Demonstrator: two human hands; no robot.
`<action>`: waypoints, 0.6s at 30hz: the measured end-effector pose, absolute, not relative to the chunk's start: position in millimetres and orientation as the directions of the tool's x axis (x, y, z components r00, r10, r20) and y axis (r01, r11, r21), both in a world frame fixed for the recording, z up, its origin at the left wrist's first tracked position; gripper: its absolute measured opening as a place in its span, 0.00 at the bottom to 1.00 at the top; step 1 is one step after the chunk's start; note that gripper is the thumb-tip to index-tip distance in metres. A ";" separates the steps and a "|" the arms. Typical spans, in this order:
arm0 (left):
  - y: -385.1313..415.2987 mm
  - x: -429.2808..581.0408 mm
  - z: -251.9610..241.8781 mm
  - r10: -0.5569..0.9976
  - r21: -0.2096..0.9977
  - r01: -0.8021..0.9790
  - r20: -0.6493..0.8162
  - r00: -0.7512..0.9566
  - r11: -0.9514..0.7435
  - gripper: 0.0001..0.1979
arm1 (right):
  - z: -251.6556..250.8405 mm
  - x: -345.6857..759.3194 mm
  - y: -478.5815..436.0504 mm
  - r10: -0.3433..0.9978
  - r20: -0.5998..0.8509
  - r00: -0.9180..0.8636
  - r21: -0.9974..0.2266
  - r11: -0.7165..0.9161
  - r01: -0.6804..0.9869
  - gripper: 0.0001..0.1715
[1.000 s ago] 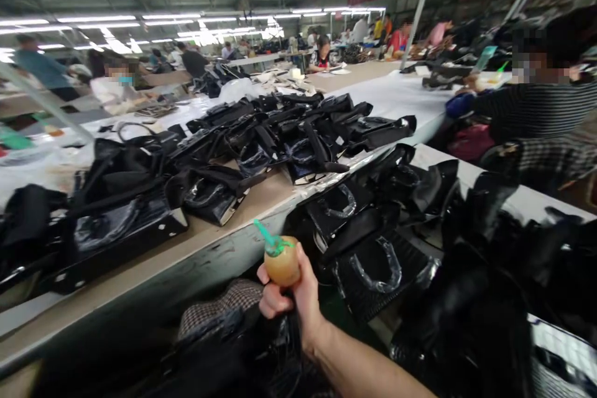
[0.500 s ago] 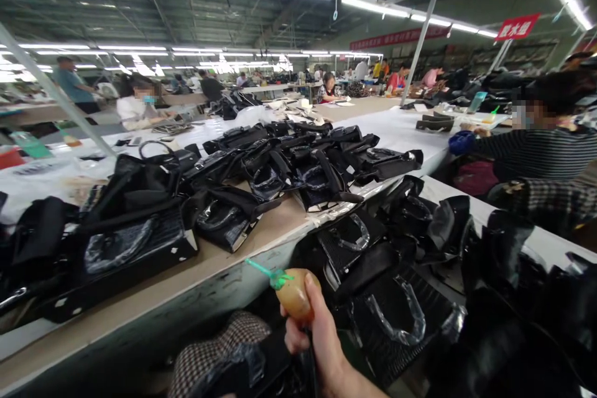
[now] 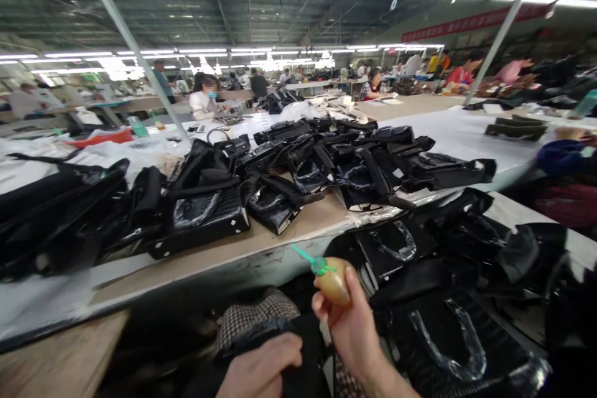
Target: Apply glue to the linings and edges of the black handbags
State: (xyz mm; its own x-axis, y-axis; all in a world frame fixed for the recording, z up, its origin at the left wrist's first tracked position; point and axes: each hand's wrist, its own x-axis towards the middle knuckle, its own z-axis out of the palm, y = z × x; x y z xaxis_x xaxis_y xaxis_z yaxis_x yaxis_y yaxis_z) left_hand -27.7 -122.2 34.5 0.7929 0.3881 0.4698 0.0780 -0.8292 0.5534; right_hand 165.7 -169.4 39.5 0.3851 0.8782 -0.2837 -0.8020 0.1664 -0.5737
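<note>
My right hand (image 3: pixel 352 336) is closed around a small amber squeeze bottle (image 3: pixel 334 283). Its thin green nozzle points up and to the left. Low in the view, my left hand (image 3: pixel 263 363) has its fingers curled over a black handbag (image 3: pixel 305 364) on my lap, which lies partly below the frame. The fingertips press on the dark material, and the underside of that hand is hidden. Brown checked cloth (image 3: pixel 256 314) shows behind the bag. To the right of my right hand lies another black handbag (image 3: pixel 436 342) with a plastic-wrapped handle.
Many black handbags (image 3: pixel 212 214) lie heaped along the white-topped table (image 3: pixel 298 239) ahead. More bags (image 3: pixel 387 242) crowd the right side. A wooden board (image 3: pixel 60 354) juts in at lower left. A metal post (image 3: pixel 130 43) rises from the table. Other people sit farther back.
My view has turned left, so the scene has shifted right. My left hand has come into view on the black handbag. My right hand still holds the squeeze bottle.
</note>
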 end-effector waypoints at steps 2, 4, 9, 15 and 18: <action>-114.5 -45.1 60.1 0.579 0.658 0.225 0.388 0.717 -0.719 0.18 | 49.6 187.2 -182.6 0.872 -0.248 0.421 -0.621 0.191 -0.760 0.24; -100.1 -57.7 91.2 0.687 0.702 0.352 0.266 0.677 -0.619 0.19 | 54.6 212.3 -197.8 0.849 -0.284 0.446 -0.703 0.133 -0.699 0.22; -53.4 -70.8 116.8 0.722 0.846 0.380 0.008 0.692 -0.374 0.14 | 40.7 266.9 -231.4 0.793 -0.362 0.489 -0.826 -0.031 -0.563 0.33; -28.3 -52.5 55.3 0.712 0.956 0.290 -0.176 0.680 -0.041 0.12 | 13.7 275.7 -246.9 0.832 -0.343 0.436 -0.930 -0.235 -0.283 0.34; -17.3 -39.1 36.2 0.652 0.955 0.298 -0.235 0.721 0.014 0.09 | 7.2 275.8 -241.3 0.870 -0.223 0.440 -0.973 -0.228 -0.042 0.33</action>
State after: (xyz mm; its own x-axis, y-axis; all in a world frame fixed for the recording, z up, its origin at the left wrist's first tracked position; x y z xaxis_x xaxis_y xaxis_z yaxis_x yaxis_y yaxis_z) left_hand -39.1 -17.3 36.2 0.7207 0.6523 -0.2347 0.2977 0.0145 0.9546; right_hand 275.8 -241.3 7.2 0.4404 0.8696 -0.2233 -0.0419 -0.2285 -0.9726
